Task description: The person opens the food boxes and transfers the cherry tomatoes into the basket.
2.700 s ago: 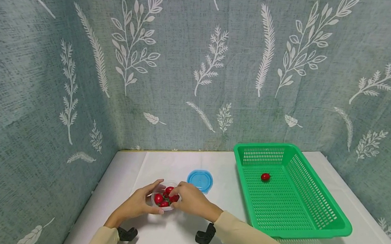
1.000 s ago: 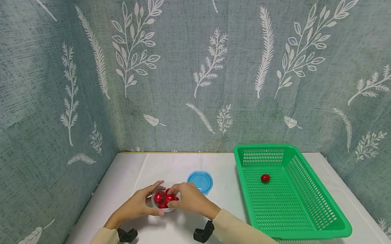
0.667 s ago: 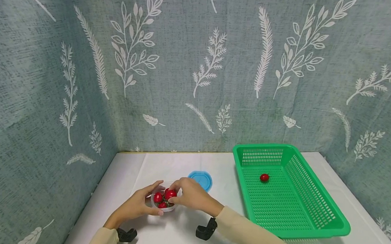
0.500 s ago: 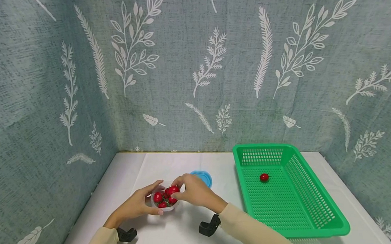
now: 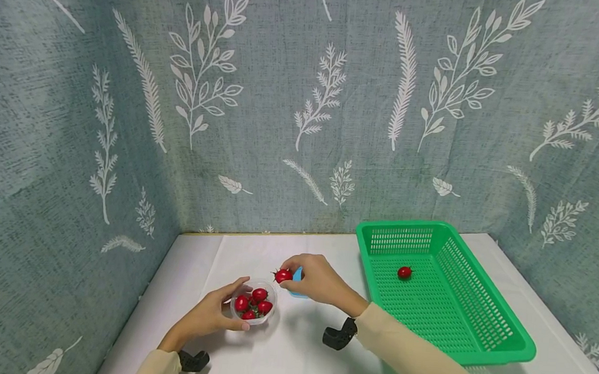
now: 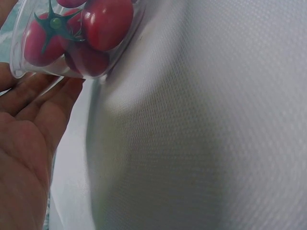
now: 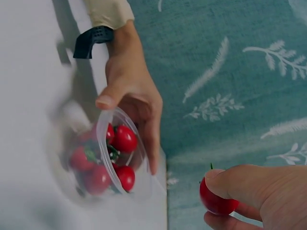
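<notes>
A clear plastic tub (image 5: 270,315) with several cherry tomatoes (image 5: 265,307) in it stands on the white table. Curled around its left side, my left hand (image 5: 214,310) holds it by the wall; the left wrist view shows the fingers against the tub (image 6: 86,67). My right hand (image 5: 321,280) pinches one cherry tomato (image 5: 283,275) between thumb and fingers, raised just right of the tub's rim. Green sepals stick out from that tomato (image 7: 216,199) in the right wrist view. Behind the right hand, a blue lid (image 5: 299,274) is mostly hidden.
A green perforated basket (image 5: 443,307) stands on the right of the table with a single cherry tomato (image 5: 405,272) inside. Grey-green leaf-patterned cloth (image 5: 275,91) hangs at the back and both sides. The right sleeve (image 5: 413,354) crosses in front of the basket's near left corner.
My right hand has lifted a cherry tomato out of the tub and moved up and to the right, now covering much of the lid. The left hand and tub have stayed put.
</notes>
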Tool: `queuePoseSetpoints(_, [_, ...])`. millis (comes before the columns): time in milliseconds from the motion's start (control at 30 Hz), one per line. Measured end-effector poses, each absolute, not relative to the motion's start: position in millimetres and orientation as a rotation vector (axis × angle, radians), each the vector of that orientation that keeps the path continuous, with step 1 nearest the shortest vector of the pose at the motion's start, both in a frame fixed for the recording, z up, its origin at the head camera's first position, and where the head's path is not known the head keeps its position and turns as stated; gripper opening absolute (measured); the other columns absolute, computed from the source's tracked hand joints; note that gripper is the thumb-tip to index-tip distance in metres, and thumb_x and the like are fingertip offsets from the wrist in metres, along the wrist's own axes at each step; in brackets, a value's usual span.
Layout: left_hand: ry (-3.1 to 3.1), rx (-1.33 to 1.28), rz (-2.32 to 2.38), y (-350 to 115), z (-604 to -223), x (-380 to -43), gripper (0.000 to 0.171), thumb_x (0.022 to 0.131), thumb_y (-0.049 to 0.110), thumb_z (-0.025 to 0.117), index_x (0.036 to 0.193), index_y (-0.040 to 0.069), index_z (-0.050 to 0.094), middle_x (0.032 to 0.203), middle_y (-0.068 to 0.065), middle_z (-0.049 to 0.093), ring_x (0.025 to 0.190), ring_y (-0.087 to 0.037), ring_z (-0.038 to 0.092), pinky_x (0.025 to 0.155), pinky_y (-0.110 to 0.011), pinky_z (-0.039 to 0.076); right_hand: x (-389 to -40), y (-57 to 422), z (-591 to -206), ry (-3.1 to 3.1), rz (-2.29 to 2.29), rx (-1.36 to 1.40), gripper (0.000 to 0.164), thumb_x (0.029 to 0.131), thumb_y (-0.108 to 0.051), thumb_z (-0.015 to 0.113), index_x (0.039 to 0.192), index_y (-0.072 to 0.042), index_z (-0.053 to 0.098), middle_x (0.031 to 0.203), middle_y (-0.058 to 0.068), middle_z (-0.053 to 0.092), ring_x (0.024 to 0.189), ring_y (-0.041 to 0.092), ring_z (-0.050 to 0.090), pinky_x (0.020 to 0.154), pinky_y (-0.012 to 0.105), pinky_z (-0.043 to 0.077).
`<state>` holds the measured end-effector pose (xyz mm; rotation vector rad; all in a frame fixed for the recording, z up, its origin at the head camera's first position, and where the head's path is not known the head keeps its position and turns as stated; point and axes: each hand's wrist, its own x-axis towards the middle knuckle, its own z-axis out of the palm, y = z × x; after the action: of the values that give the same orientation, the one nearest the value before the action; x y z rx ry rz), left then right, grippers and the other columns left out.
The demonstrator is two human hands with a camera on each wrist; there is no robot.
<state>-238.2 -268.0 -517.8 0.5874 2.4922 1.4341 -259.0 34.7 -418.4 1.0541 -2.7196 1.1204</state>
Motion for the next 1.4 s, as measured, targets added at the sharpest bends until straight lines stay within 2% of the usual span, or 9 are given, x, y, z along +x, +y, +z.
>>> queuePoseSetpoints(433, [2.515, 0.597, 1.413, -268.5, -515.9, -236.8, 0.106, 0.078, 0.025, 0.093, 0.161, 0.003, 0.031, 0.149, -0.017, 0.052, 0.144, -0.041, 0.042, 0.111, -0.051, 0.041, -268.0, 67.6, -412.6, -2.702, 1.138, 0.927, 0.020, 0.089, -0.023, 0.083, 0.107, -0.017, 0.078, 0.090, -0.010, 0.072, 0.072, 0.012, 0.056, 0.062, 0.029, 0.049])
queuePoseSetpoints(667, [2.523, 0.613, 1.404, -269.8, -516.7, -236.7, 0.105, 0.079, 0.024, 0.092, 0.161, 0.003, 0.030, 0.149, -0.017, 0.052, 0.144, -0.042, 0.041, 0.109, -0.048, 0.044, -274.0, 85.2, -414.9, -2.662, 1.112, 0.896, 0.018, 0.088, -0.024, 0.083, 0.104, -0.016, 0.079, 0.088, -0.011, 0.072, 0.070, 0.010, 0.055, 0.061, 0.028, 0.048])
queuePoseSetpoints(1200, [2.522, 0.619, 1.406, -269.1, -516.9, -237.6, 0.106, 0.078, 0.026, 0.093, 0.161, 0.003, 0.031, 0.149, -0.017, 0.052, 0.143, -0.043, 0.042, 0.108, -0.051, 0.046, -281.7, 129.9, -417.9, -2.677, 1.178, 0.739, 0.020, 0.088, -0.021, 0.083, 0.105, -0.014, 0.077, 0.090, -0.007, 0.070, 0.073, 0.014, 0.055, 0.063, 0.030, 0.049])
queuePoseSetpoints(1400, [2.513, 0.604, 1.405, -268.7, -516.3, -236.9, 0.106, 0.078, 0.027, 0.093, 0.161, 0.004, 0.031, 0.150, -0.018, 0.051, 0.144, -0.043, 0.040, 0.109, -0.051, 0.045, -281.7, 147.5, -418.4, -2.697, 1.227, 0.678, 0.022, 0.090, -0.021, 0.082, 0.110, -0.014, 0.076, 0.093, -0.004, 0.070, 0.067, 0.017, 0.055, 0.055, 0.031, 0.047])
